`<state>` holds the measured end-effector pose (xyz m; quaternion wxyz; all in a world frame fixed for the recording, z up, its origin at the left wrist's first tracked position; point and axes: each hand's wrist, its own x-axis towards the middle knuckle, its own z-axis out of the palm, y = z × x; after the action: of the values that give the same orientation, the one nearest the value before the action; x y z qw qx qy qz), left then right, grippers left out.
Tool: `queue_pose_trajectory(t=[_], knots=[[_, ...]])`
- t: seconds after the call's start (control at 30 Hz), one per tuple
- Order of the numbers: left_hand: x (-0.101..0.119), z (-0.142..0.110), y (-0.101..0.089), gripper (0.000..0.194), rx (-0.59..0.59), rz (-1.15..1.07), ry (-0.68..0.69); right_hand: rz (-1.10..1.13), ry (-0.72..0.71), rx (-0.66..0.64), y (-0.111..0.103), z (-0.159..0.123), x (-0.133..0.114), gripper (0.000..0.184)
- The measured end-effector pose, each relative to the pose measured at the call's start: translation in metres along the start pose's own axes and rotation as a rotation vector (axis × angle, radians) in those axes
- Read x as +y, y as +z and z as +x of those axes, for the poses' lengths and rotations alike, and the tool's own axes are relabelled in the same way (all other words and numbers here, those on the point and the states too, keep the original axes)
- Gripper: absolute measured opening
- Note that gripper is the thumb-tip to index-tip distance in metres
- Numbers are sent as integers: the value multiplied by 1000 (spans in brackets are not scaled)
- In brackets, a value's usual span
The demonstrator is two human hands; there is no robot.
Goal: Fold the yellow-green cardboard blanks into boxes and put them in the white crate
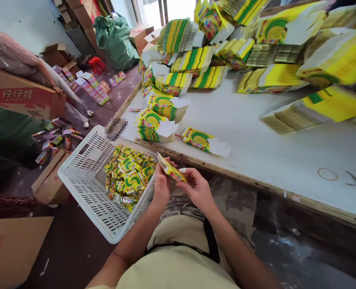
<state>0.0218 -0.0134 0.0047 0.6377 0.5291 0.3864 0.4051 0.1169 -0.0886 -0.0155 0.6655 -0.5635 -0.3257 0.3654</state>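
Observation:
Between my two hands, just off the table's front edge, is a small yellow and green printed carton [172,171]. My left hand [162,185] grips its left side, fingers behind it and thumb in front. My right hand [197,188] pinches the lower right end, where a white flap shows at the fingertips. Close to my left forearm stands a white plastic basket [89,160], which contains many small yellow-green packets [131,170]. On the table beyond my hands lie a flattened yellow carton [199,139] with white flaps and a short stack of similar cartons [154,125].
The white table [241,120] has a wooden edge and bears piled bundles of flat cartons [193,60] at the back. A rubber band [327,174] lies at right. Cardboard boxes [50,180], a green sack [114,40] and a red stool [97,65] stand on the floor.

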Motion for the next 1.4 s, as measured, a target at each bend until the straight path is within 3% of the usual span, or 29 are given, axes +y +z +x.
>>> queue_pose_trajectory(t=[0.1,0.2,0.33,0.43,0.47,0.53,0.63,0.7,0.83,0.93,1.0,1.07,1.17,1.27,1.33,1.4], knots=[[-1,0,-9,43,-11,87,23,-50,-39,52,-12,1,0,24],[12,6,-25,40,-83,141,1,-101,-76,82,-29,0,-7,24],[46,12,-47,71,-311,188,127,-465,-342,66,-51,-2,-21,12],[58,9,-47,100,-534,449,137,-686,-512,-106,-53,-6,-27,22],[57,8,-43,103,-603,558,102,-696,-546,-171,-51,-8,-29,25],[50,4,-33,89,-663,705,23,-667,-582,-199,-42,-12,-30,27],[36,-1,-20,60,-576,790,17,-520,-471,68,-30,-16,-24,35],[30,-4,-17,61,-549,819,76,-299,-269,183,-24,-16,-14,52],[21,-11,-14,78,-672,840,226,128,146,-49,-18,-12,8,52],[18,-13,-13,66,-696,834,317,239,261,-173,-19,-10,16,56],[18,-13,-13,55,-684,832,301,259,255,-180,-22,-12,18,62],[17,-12,-14,50,-678,841,229,163,154,-161,-21,-15,16,68],[10,-10,-16,59,-679,867,143,-135,-62,-172,-17,-22,11,62],[0,-9,-19,72,-606,886,267,-339,-218,-188,-14,-23,8,53],[-3,-9,-22,73,-527,928,345,-381,-273,-115,-18,-19,7,55],[-1,-9,-27,68,-481,976,338,-403,-294,-41,-25,-14,8,55]])
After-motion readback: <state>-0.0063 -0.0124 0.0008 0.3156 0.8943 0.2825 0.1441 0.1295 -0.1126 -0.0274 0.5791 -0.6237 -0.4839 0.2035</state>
